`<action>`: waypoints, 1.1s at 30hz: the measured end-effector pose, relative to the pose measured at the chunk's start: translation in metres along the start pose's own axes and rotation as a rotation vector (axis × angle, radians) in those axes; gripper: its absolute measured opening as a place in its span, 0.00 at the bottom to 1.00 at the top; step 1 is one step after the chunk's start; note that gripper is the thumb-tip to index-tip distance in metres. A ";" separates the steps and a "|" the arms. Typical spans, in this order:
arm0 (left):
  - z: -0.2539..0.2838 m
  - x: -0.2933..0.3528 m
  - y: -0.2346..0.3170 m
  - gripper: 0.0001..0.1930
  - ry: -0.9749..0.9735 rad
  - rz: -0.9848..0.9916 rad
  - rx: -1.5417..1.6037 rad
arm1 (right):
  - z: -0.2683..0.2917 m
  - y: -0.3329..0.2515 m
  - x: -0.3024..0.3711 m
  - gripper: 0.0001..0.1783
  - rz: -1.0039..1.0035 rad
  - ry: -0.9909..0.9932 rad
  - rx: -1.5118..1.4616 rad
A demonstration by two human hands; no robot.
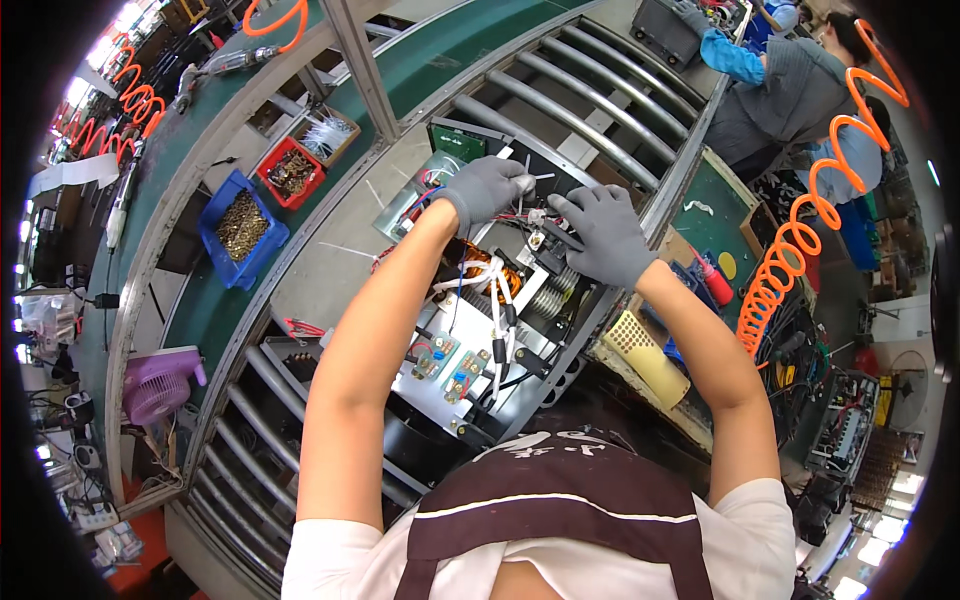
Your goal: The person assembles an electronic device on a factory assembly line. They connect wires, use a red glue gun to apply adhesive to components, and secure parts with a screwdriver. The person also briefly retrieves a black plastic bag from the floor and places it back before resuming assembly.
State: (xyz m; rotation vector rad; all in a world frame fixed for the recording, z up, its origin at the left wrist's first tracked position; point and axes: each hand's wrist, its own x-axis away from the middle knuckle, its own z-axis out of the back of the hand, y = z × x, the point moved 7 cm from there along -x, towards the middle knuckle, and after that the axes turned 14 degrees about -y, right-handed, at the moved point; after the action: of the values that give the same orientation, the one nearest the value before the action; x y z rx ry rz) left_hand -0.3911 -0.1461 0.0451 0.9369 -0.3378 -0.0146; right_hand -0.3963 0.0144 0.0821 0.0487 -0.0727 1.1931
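My left hand [484, 191], in a grey glove, reaches over the far part of an open electrical unit with its fingertips pinched together. A thin white strip like a cable tie [541, 177] sticks out beside them; what they grip is hidden. My right hand [608, 238], gloved too, curls its fingers and thumb over wires and small parts at the unit's right side. Its grip is also partly hidden. Between and below the hands lie a copper-coloured coil [482, 272], white sleeved leads [497, 325] and small blue terminal boards [465, 376] on a metal plate [425, 392].
The unit stands on a roller conveyor [600, 95]. On the left are a blue bin [236, 262] of small brass-coloured parts, a red bin [283, 196] and a purple fan [160, 388]. An orange coiled hose [790, 262] hangs at the right. Beyond it another person [775, 95] works.
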 end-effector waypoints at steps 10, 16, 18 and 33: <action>0.037 0.081 -0.033 0.15 0.427 -0.010 0.876 | 0.025 0.007 0.013 0.29 0.043 0.051 -0.249; 0.072 0.246 -0.087 0.12 0.728 -0.095 0.885 | 0.032 0.039 0.047 0.32 -0.044 0.060 -0.529; 0.065 0.325 -0.117 0.12 0.927 0.075 0.736 | 0.034 0.028 0.049 0.32 -0.035 0.017 -0.549; -0.419 0.696 -0.245 0.16 1.163 1.456 1.107 | -0.115 0.127 0.278 0.29 -0.632 0.007 -0.704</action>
State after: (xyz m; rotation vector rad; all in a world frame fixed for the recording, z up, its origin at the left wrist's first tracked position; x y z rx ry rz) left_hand 0.4231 -0.0719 -0.1829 1.3712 0.1888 2.1469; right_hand -0.4091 0.3275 -0.0097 -0.5179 -0.4347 0.4878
